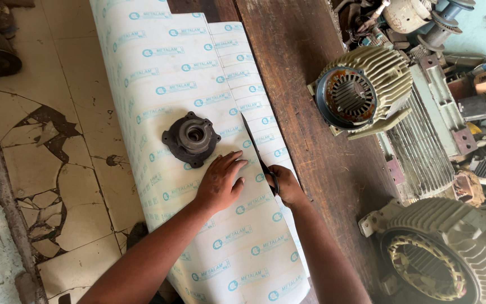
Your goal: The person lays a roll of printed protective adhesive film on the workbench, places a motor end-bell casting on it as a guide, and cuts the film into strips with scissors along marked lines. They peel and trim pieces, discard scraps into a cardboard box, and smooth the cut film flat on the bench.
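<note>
The left hand lies flat with its fingers spread, pressing down on a wide white sheet near the middle of the view. Just beside it at three o'clock, the right hand is closed around the handles of a pair of scissors, whose dark blades run up toward eleven o'clock along the sheet's right side. The sheet is a long, stiff-looking strip, white with rows of small blue printed marks, slightly curved across its width; it lies on a dark wooden table and its left part hangs over the table's edge above a cracked tiled floor. At eleven o'clock from the left hand, near the fingertips, a dark round metal cover with a hollow centre rests on the sheet. At two o'clock, well apart, a ribbed motor housing lies on its side; another motor housing sits at four o'clock.
</note>
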Action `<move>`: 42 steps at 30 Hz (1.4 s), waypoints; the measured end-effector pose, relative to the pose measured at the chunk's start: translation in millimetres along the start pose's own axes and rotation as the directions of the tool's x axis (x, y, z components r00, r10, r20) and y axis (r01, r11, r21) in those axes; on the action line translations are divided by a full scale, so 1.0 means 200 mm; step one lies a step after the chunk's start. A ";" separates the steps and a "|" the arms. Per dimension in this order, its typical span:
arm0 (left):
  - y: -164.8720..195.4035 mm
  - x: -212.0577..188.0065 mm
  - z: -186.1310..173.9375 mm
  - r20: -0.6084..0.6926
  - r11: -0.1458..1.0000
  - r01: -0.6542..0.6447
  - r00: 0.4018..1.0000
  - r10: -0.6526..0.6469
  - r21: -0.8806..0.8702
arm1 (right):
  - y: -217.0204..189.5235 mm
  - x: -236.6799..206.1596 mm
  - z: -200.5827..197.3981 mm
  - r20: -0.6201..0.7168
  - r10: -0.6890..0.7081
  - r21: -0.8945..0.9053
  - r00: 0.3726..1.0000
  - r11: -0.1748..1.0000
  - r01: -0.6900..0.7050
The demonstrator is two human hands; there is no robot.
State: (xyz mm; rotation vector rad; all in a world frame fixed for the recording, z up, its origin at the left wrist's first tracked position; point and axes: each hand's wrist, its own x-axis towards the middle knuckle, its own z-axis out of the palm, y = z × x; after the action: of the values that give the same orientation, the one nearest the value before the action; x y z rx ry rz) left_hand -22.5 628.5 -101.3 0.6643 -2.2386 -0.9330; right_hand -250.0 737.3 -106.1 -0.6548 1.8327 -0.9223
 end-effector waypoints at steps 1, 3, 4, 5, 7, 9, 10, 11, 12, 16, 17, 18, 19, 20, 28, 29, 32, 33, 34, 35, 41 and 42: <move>0.00 0.00 0.00 -0.011 1.000 -0.003 1.000 0.003 -0.008 | -0.01 -0.01 0.01 0.000 -0.001 -0.004 1.000 1.000 0.001; 0.00 0.01 0.00 -0.009 1.000 -0.001 1.000 0.001 -0.004 | -0.02 -0.01 0.01 0.001 -0.003 -0.004 1.000 1.000 0.003; 0.00 0.00 0.00 -0.006 1.000 0.001 1.000 -0.001 -0.003 | -0.02 -0.02 0.01 0.003 -0.005 -0.001 1.000 1.000 0.005; 0.00 0.00 0.01 -0.007 1.000 -0.002 1.000 0.002 -0.001 | -0.02 -0.02 0.01 0.003 -0.005 0.004 1.000 1.000 0.005; -0.01 0.00 0.01 -0.008 1.000 -0.011 1.000 0.011 0.004 | -0.01 -0.02 0.00 0.009 -0.015 -0.009 1.000 1.000 0.015; -0.01 0.00 0.01 -0.009 1.000 -0.015 1.000 0.015 0.001 | 0.00 -0.01 -0.01 0.013 -0.021 -0.014 1.000 1.000 0.022; -0.01 0.00 0.01 -0.011 1.000 -0.015 1.000 0.015 0.001 | 0.01 -0.01 -0.01 0.015 -0.021 -0.012 1.000 1.000 0.021; -0.01 0.00 0.01 -0.010 1.000 -0.011 1.000 0.011 -0.001 | 0.02 0.00 -0.01 0.018 -0.021 -0.011 1.000 1.000 0.021; -0.01 0.00 0.01 -0.009 1.000 -0.007 1.000 0.007 -0.003 | 0.02 0.01 -0.02 0.013 -0.028 -0.022 1.000 0.999 0.029; -0.01 0.00 0.01 -0.012 1.000 -0.007 1.000 0.007 -0.003 | 0.06 0.02 -0.01 0.006 -0.074 -0.050 0.997 0.996 0.074; -0.01 -0.01 0.01 -0.015 1.000 -0.006 1.000 0.006 -0.005 | 0.07 0.02 -0.01 0.009 -0.090 -0.054 0.996 0.994 0.091; 0.00 -0.01 0.01 -0.017 1.000 -0.004 1.000 0.004 -0.007 | 0.08 0.02 -0.01 0.011 -0.087 -0.033 0.996 0.996 0.087; 0.00 -0.01 0.01 -0.020 1.000 -0.002 1.000 0.002 -0.008 | 0.09 0.02 0.00 0.013 -0.085 -0.012 0.996 0.996 0.085; -0.01 -0.01 0.01 -0.017 1.000 0.003 1.000 -0.003 -0.006 | 0.10 0.02 0.01 0.016 -0.082 0.008 0.997 0.997 0.082; 0.01 -0.01 -0.01 -0.038 0.999 0.016 0.999 -0.017 -0.037 | 0.06 0.07 0.04 -0.013 -0.058 0.109 0.998 0.992 0.059; 0.01 -0.01 -0.01 -0.044 0.999 0.012 0.999 -0.014 -0.044 | 0.05 0.08 0.05 -0.006 -0.064 0.131 0.998 0.989 0.065; 0.01 0.00 -0.02 -0.057 0.998 0.005 0.998 -0.009 -0.063 | 0.03 0.10 0.05 0.006 -0.060 0.173 0.998 0.983 0.058; 0.01 0.00 -0.02 -0.058 0.998 0.006 0.998 -0.010 -0.067 | 0.02 0.10 0.05 0.004 -0.057 0.159 0.998 0.986 0.055; 0.01 -0.01 -0.02 -0.058 0.997 0.008 0.998 -0.012 -0.071 | 0.02 0.10 0.05 0.002 -0.052 0.146 0.999 0.988 0.051; 0.01 -0.01 -0.03 -0.060 0.997 0.008 0.998 -0.012 -0.073 | 0.02 0.10 0.05 -0.001 -0.047 0.133 0.999 0.990 0.046; 0.01 -0.01 -0.03 -0.065 0.996 0.004 0.998 -0.010 -0.084 | 0.03 0.11 0.05 -0.006 -0.065 -0.009 0.998 0.998 0.065; 0.01 -0.01 -0.03 -0.065 0.996 0.005 0.998 -0.010 -0.083 | 0.03 0.11 0.06 -0.014 -0.071 -0.008 0.997 0.997 0.071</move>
State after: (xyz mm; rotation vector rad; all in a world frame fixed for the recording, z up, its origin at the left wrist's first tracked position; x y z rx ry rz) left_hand -18.1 628.2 -97.7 0.6563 -2.1288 -0.9882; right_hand -248.7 720.1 -125.6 -0.7237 1.8361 -0.9699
